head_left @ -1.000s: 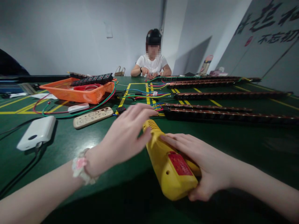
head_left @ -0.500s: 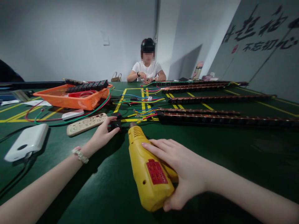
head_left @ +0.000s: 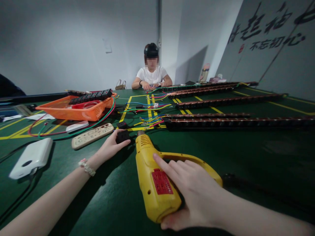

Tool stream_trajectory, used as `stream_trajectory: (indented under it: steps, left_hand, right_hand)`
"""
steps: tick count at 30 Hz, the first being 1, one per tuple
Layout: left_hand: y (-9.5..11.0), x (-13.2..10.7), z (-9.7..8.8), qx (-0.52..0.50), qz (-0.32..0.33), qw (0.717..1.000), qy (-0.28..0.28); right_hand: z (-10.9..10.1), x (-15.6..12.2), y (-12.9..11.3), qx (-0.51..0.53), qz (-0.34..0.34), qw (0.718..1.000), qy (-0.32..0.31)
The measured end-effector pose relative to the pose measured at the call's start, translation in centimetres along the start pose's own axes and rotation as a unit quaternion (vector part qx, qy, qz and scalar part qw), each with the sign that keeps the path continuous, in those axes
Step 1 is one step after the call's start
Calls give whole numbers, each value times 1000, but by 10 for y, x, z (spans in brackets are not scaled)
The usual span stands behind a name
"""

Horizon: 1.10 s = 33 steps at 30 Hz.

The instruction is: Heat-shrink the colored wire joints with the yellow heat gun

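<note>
A yellow power tool point(head_left: 152, 177) with a red label lies on the green table, nose pointing away from me. My right hand point(head_left: 194, 193) wraps round its handle, index finger stretched along the body. My left hand point(head_left: 109, 149) reaches forward and pinches a small black part point(head_left: 123, 135) just left of the tool's nose. A beaded band sits on my left wrist. A second black part point(head_left: 122, 125) lies a little farther off.
A beige socket strip point(head_left: 92, 135), a white box point(head_left: 31, 157) and an orange basket point(head_left: 73, 109) stand at the left. Coloured wires point(head_left: 150, 118) and long dark strips point(head_left: 221, 123) cross the table ahead. A person in white sits at the far end.
My left hand left the tool's nose, reached forward and took the small black part. The right hand shifted on the tool, whose handle loop now shows.
</note>
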<state>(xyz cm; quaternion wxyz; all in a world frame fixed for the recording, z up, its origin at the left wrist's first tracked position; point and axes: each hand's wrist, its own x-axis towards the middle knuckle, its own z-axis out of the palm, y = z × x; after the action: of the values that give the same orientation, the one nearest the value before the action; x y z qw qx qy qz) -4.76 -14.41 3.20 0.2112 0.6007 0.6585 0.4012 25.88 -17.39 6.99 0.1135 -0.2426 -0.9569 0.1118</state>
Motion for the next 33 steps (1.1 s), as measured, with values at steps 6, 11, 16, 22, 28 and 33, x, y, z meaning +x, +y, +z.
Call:
stream_trajectory:
  steps: [6,11,16,22,28,33]
  left_hand:
    - [-5,8,1,44,4,999,2]
    - [-9,14,-2,66,22,997,-17]
    - [-9,10,-2,45,23,998,-22]
    - [-8,7,0,89,31,996,-5]
    - [-11,9,-2,179,23,982,48]
    - [-12,10,-4,97,36,994,28]
  right_hand:
    - [-9,10,3,10,25,998,-60]
    - [-16,14,10,15,9,997,-75]
    - [-25,14,25,4,30,998,-61]
    - [-25,12,39,17,35,997,-68]
    - [-25,11,43,58,-8,995,-75]
    - [-24,5,37,78,-72,990,-87]
